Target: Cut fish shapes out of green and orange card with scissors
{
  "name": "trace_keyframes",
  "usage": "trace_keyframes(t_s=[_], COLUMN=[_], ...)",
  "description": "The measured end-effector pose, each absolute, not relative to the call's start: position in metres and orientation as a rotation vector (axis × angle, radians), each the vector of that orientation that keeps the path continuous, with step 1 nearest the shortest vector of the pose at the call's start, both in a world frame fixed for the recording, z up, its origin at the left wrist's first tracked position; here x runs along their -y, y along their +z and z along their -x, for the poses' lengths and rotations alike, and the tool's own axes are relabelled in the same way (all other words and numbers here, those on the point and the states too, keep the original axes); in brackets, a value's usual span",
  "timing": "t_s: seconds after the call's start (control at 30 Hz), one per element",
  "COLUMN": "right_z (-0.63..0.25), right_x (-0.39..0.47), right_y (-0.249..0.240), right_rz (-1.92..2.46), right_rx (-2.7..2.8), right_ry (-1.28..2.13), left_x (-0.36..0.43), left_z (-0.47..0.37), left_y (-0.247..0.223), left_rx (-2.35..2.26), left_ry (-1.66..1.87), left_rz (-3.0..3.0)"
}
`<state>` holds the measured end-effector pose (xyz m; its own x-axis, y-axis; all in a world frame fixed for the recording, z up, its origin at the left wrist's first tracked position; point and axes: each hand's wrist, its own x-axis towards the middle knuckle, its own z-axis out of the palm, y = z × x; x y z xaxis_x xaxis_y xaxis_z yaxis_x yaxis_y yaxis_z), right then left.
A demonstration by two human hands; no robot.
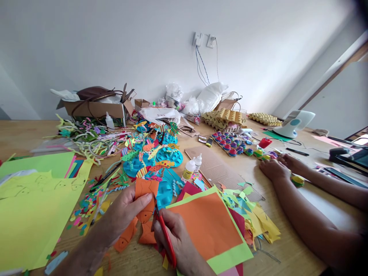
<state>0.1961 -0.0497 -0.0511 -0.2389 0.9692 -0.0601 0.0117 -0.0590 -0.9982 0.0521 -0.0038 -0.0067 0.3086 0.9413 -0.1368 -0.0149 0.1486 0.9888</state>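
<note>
Between thumb and fingers, my left hand (123, 211) pinches a piece of orange paper (146, 188) with a drawn outline on it. My right hand (172, 234) grips red-handled scissors (166, 237), whose blades meet the right edge of that paper. Below the hands lie more orange pieces, among them a fish-shaped cutout (125, 237) with a drawn eye. To the right is a stack of coloured sheets with an orange sheet (209, 226) on top. Just behind, decorated paper fish (164, 164) rest on a blue painted base (169, 191).
A co-worker's hands (274, 168) touch painted egg-carton pieces (230, 145) at the right. Glue bottles (189, 169) stand mid-table beside flat cardboard (218, 168). Yellow sheets (37, 218) lie left; paper scraps (258, 218) lie right. A cardboard box (94, 109) sits at the back.
</note>
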Motion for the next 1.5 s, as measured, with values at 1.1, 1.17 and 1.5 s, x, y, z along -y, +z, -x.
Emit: trace_keyframes(t_s=[1.1, 1.17, 1.5], right_z=[-0.1960, -0.1961, -0.1967], right_x=[0.0489, 0.0494, 0.0481], right_y=[-0.0516, -0.0532, -0.0518], right_rz=[1.123, 1.133, 1.125], right_rx=[1.410, 1.413, 1.443], right_ry=[1.317, 1.302, 1.284], left_x=[0.0039, 0.0052, 0.0042], left_z=[-0.0482, -0.0499, -0.0488], left_y=[-0.0068, -0.0079, -0.0026], left_rx=[-0.958, -0.968, -0.917], left_ry=[0.864, 0.861, 0.839], left_rz=[-1.164, -1.126, -1.074])
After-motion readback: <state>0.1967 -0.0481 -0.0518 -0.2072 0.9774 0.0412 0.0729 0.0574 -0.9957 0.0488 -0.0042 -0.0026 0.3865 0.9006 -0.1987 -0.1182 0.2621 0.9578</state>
